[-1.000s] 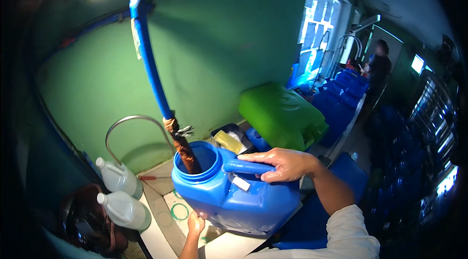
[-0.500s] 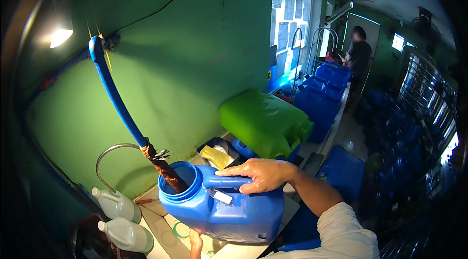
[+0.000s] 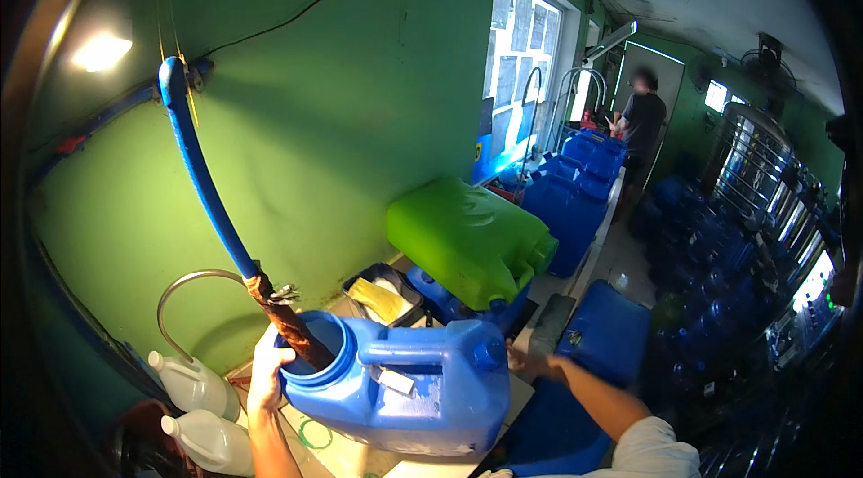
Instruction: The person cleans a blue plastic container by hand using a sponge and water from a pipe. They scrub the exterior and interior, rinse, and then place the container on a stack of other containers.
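Note:
In front of me a blue plastic water jug [image 3: 404,402] lies tilted, its handle on top and its wide open mouth [image 3: 327,348] facing up to the left. My left hand [image 3: 267,372] grips the neck, thumb at the rim. A blue hose [image 3: 209,181] hangs from the wall, and its brown-wrapped end [image 3: 292,327] reaches into the mouth. At the jug's right end, beside a blue screw cap [image 3: 490,353], is my right hand [image 3: 537,365]. It is smeared by motion and its fingers are partly hidden. A small white tag [image 3: 396,383] hangs by the handle.
Two whitish jugs [image 3: 209,444] stand at lower left, near a curved metal pipe [image 3: 175,285]. Behind the blue jug are a green jug [image 3: 476,235] and a black tray [image 3: 404,291] with a yellow cloth [image 3: 378,298]. More blue jugs [image 3: 566,208] line the counter; a person [image 3: 643,118] stands far back.
My right hand has left the jug's handle for its capped right end. My left hand has risen from below the jug to its neck. The jug has turned slightly.

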`<action>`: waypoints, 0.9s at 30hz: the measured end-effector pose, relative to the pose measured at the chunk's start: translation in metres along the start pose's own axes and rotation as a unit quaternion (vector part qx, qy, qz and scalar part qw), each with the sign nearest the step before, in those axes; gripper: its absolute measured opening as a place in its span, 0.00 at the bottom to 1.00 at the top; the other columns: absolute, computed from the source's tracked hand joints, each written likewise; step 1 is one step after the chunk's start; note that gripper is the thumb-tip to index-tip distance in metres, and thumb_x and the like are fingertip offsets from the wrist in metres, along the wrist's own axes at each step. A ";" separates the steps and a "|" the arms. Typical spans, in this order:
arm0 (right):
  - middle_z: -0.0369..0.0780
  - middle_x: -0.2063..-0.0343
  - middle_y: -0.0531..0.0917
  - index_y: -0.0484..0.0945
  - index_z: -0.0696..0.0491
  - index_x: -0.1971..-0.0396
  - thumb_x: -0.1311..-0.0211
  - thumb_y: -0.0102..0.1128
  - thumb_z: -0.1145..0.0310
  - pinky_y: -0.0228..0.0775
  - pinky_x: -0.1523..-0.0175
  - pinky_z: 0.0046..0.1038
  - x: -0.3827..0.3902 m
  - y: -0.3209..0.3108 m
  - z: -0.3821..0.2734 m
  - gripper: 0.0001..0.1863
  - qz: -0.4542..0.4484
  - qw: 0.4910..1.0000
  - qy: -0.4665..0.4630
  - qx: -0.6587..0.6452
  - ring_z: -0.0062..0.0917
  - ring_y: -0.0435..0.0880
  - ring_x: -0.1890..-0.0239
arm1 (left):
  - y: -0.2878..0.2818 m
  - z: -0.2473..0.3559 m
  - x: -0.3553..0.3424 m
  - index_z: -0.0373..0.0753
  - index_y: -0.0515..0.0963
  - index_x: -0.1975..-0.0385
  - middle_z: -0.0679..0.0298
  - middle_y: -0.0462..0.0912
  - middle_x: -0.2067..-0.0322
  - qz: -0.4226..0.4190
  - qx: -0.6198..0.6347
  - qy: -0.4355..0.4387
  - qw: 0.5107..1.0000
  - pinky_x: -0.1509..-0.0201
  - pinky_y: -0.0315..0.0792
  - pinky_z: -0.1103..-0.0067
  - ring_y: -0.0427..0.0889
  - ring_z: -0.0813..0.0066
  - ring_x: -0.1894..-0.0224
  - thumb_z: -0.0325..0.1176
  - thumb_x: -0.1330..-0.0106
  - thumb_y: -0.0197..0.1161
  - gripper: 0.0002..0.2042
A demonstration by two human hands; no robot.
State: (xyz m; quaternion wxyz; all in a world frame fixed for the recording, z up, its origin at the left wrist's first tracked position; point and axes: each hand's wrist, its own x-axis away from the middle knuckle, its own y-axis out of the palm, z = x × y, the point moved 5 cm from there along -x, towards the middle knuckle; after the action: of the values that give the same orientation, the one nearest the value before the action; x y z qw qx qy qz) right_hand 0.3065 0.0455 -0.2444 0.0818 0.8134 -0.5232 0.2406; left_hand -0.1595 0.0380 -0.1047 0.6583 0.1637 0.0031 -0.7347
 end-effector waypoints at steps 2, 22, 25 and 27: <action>0.43 0.33 0.71 0.58 0.50 0.26 0.22 0.37 0.43 0.71 0.34 0.44 0.006 0.034 0.106 0.35 -0.074 0.968 0.167 -0.173 0.34 0.77 0.38 | -0.007 -0.002 0.014 0.27 0.69 0.36 0.54 0.78 0.41 0.008 0.044 0.013 0.999 0.29 0.64 0.69 0.77 0.63 0.39 0.39 0.46 0.67 0.37; 0.43 0.35 0.74 0.64 0.55 0.29 0.30 0.33 0.29 0.64 0.30 0.45 -0.029 0.145 0.140 0.47 0.052 0.906 0.040 -0.419 0.34 0.74 0.36 | -0.064 0.013 -0.009 0.32 0.77 0.46 0.60 0.84 0.53 0.130 0.013 -0.073 0.989 0.42 0.75 0.73 0.82 0.69 0.51 0.39 0.31 0.60 0.19; 0.43 0.34 0.73 0.64 0.54 0.29 0.32 0.32 0.25 0.62 0.29 0.45 -0.002 0.139 0.130 0.49 0.040 0.884 0.081 -0.459 0.35 0.73 0.34 | -0.106 0.010 0.003 0.35 0.79 0.50 0.61 0.86 0.57 0.167 0.120 -0.069 0.976 0.45 0.77 0.70 0.84 0.69 0.56 0.45 0.24 0.54 0.18; 0.43 0.33 0.72 0.64 0.54 0.29 0.34 0.32 0.23 0.61 0.28 0.46 0.029 0.103 0.112 0.51 0.043 0.881 0.115 -0.457 0.35 0.72 0.33 | -0.098 -0.004 0.020 0.33 0.78 0.51 0.58 0.84 0.51 0.153 0.167 -0.005 0.974 0.38 0.73 0.71 0.82 0.70 0.48 0.45 0.22 0.49 0.19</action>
State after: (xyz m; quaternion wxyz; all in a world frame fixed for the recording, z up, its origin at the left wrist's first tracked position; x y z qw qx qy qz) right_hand 0.2588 -0.0662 -0.3410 0.4937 0.6290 -0.5965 0.0698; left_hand -0.2550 0.0325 -0.1346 0.7261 0.2660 -0.1481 -0.6165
